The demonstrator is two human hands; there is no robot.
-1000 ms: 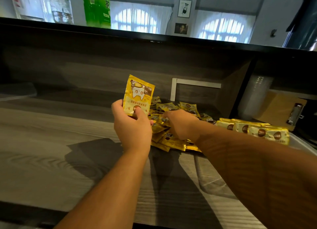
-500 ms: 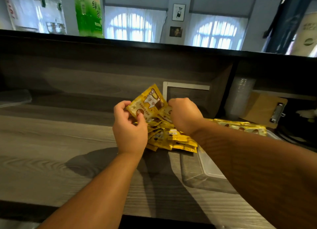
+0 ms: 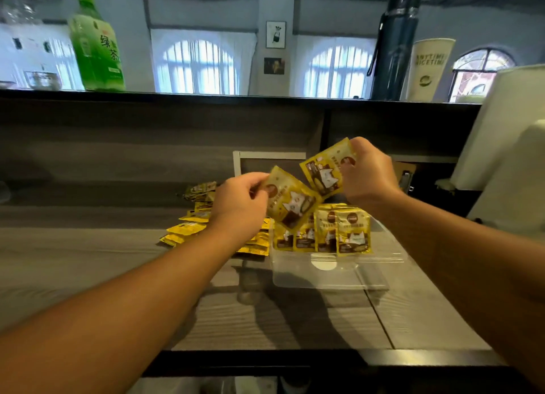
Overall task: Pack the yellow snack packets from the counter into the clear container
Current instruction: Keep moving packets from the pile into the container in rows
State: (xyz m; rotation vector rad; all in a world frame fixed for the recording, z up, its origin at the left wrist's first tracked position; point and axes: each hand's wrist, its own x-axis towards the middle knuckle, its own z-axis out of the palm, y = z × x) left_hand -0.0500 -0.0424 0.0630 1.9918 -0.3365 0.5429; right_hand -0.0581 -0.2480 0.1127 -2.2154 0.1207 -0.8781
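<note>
Stretching grey and wood-grained, the table (image 3: pixel 88 264) backs onto a dark raised ledge carrying a green tea bottle (image 3: pixel 95 44), dark flask (image 3: pixel 393 45) and paper cup (image 3: pixel 429 69), with arched windows beyond. Two yellow cat-printed packets are lifted: left hand (image 3: pixel 239 206) pinches one packet (image 3: pixel 290 200), right hand (image 3: pixel 368 172) grips another packet (image 3: pixel 326 169). About four stand upright in the clear container (image 3: pixel 333 272); a loose pile (image 3: pixel 191 225) lies just left.
</note>
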